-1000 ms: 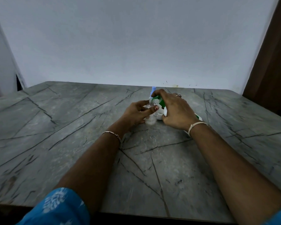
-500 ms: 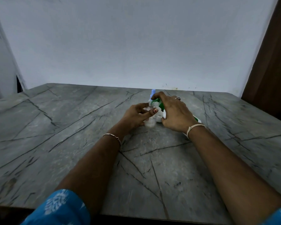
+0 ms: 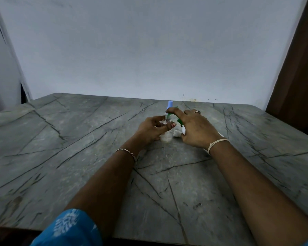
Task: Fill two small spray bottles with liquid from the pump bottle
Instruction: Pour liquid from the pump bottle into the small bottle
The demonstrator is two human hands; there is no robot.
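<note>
The pump bottle (image 3: 183, 129) is almost all behind the right grip (image 3: 196, 128), only a green bit of pump and a sliver of white poke out. The left grip (image 3: 149, 129) covers the middle of the clear spray bottle (image 3: 168, 118), so I can't tell the fill level. Behind that just a blue cap (image 3: 170, 104) shows, body hidden. There's a white lump (image 3: 176, 133) between them, too blurry to tell. The blue sleeve (image 3: 69, 228) is cut off at the bottom edge.

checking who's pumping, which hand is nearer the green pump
Right. The right hand holds the green pump, forefinger on top; the left hand is just left of it, gripping the small clear bottle.
</note>
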